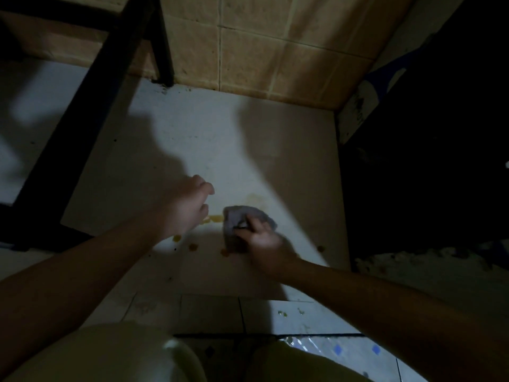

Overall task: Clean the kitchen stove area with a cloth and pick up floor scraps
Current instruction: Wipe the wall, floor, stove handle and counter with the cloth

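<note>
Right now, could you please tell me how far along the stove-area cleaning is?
Midway at best. The far part of the white counter looks mostly clean. The right hand grips the grey cloth beside the yellow spill. Orange spots dot the front edge, and green scraps lie on the floor tiles.

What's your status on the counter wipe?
Right grip holds cloth on counter. Left grip loosely curled, empty. Yellow stains beside cloth, unwiped. Nothing blocking.

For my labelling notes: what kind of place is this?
Probably a kitchen corner: a tan tiled wall, a white counter with yellow spill spots, and a grey crumpled cloth in the right hand.
</note>
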The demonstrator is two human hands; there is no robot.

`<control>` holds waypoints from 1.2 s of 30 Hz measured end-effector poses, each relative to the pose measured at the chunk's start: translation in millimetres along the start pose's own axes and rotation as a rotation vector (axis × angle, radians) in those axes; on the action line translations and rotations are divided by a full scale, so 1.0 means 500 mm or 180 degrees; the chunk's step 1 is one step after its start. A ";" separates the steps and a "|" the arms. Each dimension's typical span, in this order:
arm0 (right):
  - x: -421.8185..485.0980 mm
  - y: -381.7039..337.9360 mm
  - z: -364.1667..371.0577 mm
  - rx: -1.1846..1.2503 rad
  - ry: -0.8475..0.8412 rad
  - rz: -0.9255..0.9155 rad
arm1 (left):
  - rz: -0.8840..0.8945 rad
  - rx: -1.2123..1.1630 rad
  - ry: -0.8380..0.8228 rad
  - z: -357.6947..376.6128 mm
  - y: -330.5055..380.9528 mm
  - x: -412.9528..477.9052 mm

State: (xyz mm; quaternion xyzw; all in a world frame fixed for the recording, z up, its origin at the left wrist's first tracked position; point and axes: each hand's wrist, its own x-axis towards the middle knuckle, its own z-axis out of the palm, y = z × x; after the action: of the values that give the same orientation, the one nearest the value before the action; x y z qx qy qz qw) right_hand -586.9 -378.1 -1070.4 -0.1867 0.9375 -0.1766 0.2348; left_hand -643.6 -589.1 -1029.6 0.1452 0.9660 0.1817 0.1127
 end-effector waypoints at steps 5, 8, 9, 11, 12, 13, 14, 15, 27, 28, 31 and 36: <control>0.025 -0.037 -0.011 -0.0402 -0.0209 0.0070 | 0.0019 -0.0021 0.0002 -0.010 -0.002 -0.011; 0.015 0.001 -0.027 -0.0393 -0.0349 0.0142 | -0.0012 -0.0002 -0.0075 -0.020 0.006 -0.011; 0.009 0.018 -0.030 -0.0431 -0.0324 0.0216 | -0.0023 0.0004 -0.0100 -0.023 0.007 -0.011; -0.004 0.051 -0.040 -0.0418 -0.0250 0.0547 | -0.0045 0.0029 -0.0164 -0.023 0.004 -0.017; -0.011 0.065 -0.046 -0.0409 -0.0151 0.0764 | -0.0044 0.0046 -0.0181 -0.021 0.000 -0.022; -0.018 0.076 -0.053 -0.0417 -0.0027 0.0972 | -0.0028 0.0064 -0.0177 -0.018 -0.004 -0.028; -0.023 0.084 -0.057 -0.0428 0.0094 0.1123 | -0.0011 0.0077 -0.0163 -0.015 -0.008 -0.035; -0.025 0.086 -0.061 -0.0450 0.0157 0.1203 | 0.0006 0.0097 -0.0140 -0.012 -0.012 -0.043; 0.108 -0.097 -0.041 -0.0597 -0.0178 0.0039 | -0.0199 0.0427 -0.0191 -0.018 -0.065 -0.143; 0.120 -0.115 -0.041 -0.0619 -0.0224 -0.0004 | -0.0236 0.0437 -0.0195 -0.019 -0.072 -0.151; 0.149 -0.161 -0.034 -0.0703 -0.0319 -0.0187 | -0.0268 0.0421 -0.0237 -0.018 -0.086 -0.181; 0.173 -0.186 -0.032 -0.0931 -0.0378 -0.0418 | -0.0079 0.0388 -0.0208 -0.014 -0.100 -0.236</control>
State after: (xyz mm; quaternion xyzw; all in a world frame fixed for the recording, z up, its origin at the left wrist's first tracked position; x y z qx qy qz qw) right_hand -641.1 -492.1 -1050.6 -0.2897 0.9235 -0.0420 0.2480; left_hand -547.2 -673.9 -1023.0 0.1456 0.9728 0.1163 0.1374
